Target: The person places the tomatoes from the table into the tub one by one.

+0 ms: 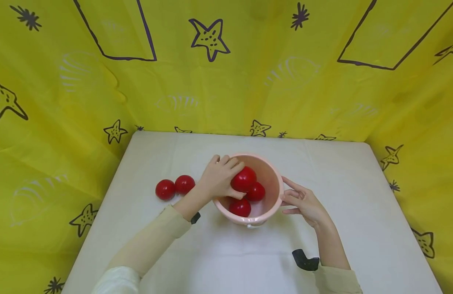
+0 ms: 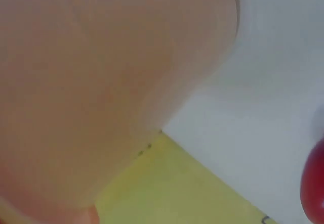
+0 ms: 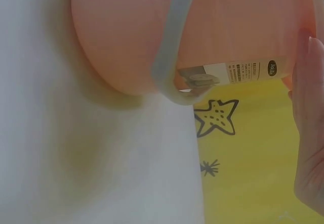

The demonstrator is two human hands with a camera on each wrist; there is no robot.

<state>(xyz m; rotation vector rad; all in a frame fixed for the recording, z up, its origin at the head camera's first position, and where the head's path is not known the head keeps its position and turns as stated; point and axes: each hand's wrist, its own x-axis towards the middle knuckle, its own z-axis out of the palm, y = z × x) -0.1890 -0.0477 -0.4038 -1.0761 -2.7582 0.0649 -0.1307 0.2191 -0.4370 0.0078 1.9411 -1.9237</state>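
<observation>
In the head view a pink bucket (image 1: 275, 206) stands on the white table. Over its left side my left hand (image 1: 220, 177) grips a shiny red ball (image 1: 244, 179), fingers behind it and thumb in front. Below that ball, two more red balls, one nearer (image 1: 240, 207) and one farther right (image 1: 256, 191), lie inside the bucket. At the right rim my right hand (image 1: 303, 202) holds the bucket with its fingertips. The right wrist view shows a digit (image 3: 311, 77) against the outer wall and the pale handle (image 3: 174, 37) hanging down. The bucket wall fills much of the left wrist view.
Left of the bucket, a pair of red balls, one at the outer side (image 1: 165, 190) and one at the inner side (image 1: 184, 184), lies on the table (image 1: 219, 265). Yellow cloth (image 1: 226, 98) with sea-star drawings hangs around the table's back and sides.
</observation>
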